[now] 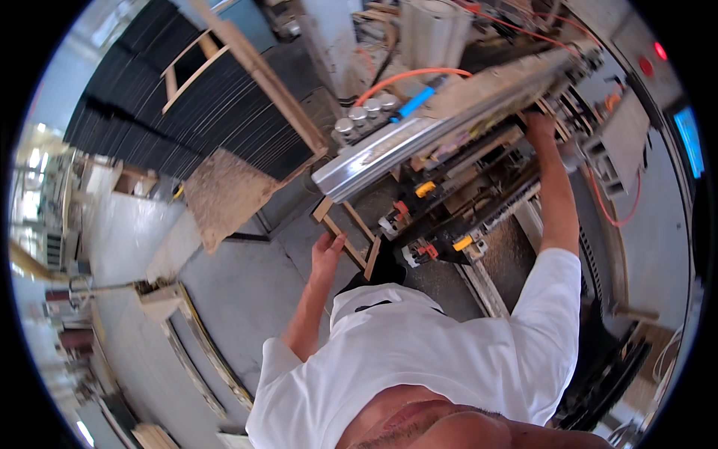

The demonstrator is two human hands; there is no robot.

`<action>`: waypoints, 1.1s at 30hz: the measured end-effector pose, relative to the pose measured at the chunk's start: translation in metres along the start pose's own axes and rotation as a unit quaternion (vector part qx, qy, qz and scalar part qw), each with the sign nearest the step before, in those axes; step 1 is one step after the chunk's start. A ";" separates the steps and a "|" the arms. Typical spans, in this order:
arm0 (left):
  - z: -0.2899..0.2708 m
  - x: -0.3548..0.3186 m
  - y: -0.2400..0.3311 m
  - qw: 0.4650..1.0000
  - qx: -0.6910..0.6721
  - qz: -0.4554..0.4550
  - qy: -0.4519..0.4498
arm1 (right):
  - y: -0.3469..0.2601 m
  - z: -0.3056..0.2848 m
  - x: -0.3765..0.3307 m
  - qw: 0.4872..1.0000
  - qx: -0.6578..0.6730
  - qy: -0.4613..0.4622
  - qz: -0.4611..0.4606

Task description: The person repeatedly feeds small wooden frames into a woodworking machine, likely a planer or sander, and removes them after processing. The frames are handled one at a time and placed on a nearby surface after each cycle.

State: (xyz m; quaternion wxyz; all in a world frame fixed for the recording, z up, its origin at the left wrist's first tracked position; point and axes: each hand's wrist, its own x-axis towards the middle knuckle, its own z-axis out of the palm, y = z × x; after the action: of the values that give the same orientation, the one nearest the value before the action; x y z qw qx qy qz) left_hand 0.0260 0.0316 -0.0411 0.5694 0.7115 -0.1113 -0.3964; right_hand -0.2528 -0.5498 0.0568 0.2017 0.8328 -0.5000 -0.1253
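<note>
My left hand [327, 251] grips the edge of a small rectangular wooden frame [372, 258], its fingers closed on one long rail. That frame hangs tilted just in front of my body, beside the machine's near end. Stretched far forward, my right hand [540, 126] reaches in among the rails and fittings at the right end of the machine [396, 146]. Its fingers are mostly hidden there, so what they touch does not show. Orange-red clamps [426, 252] and yellow blocks [425, 188] sit along the dark machine rails between my arms.
A tall stack of dark panels [194, 97] stands at the far left, with a light wooden frame [196, 69] on it. An orange hose [407, 73] and a blue tool [413, 105] lie over the machine's top. A lit screen [689, 142] is at the right. Sawdust covers the lower bed.
</note>
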 end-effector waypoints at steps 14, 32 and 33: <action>-0.170 -0.039 0.254 0.926 -0.098 0.351 0.101 | -0.016 -0.089 -0.046 0.998 0.015 -0.023 0.064; -0.306 0.261 0.461 0.978 0.027 0.202 0.051 | -0.232 -0.111 -0.355 0.850 0.510 0.119 0.052; -0.305 0.262 0.461 0.974 0.063 0.200 0.088 | -0.242 -0.105 -0.362 0.846 0.514 0.127 0.057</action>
State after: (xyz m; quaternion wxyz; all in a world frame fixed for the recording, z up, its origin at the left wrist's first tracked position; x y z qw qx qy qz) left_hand 0.5447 -0.0581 0.2696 0.5990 0.7413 -0.2250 -0.2025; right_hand -0.1901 -0.1070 0.0410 -0.1871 0.7959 -0.5094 0.2683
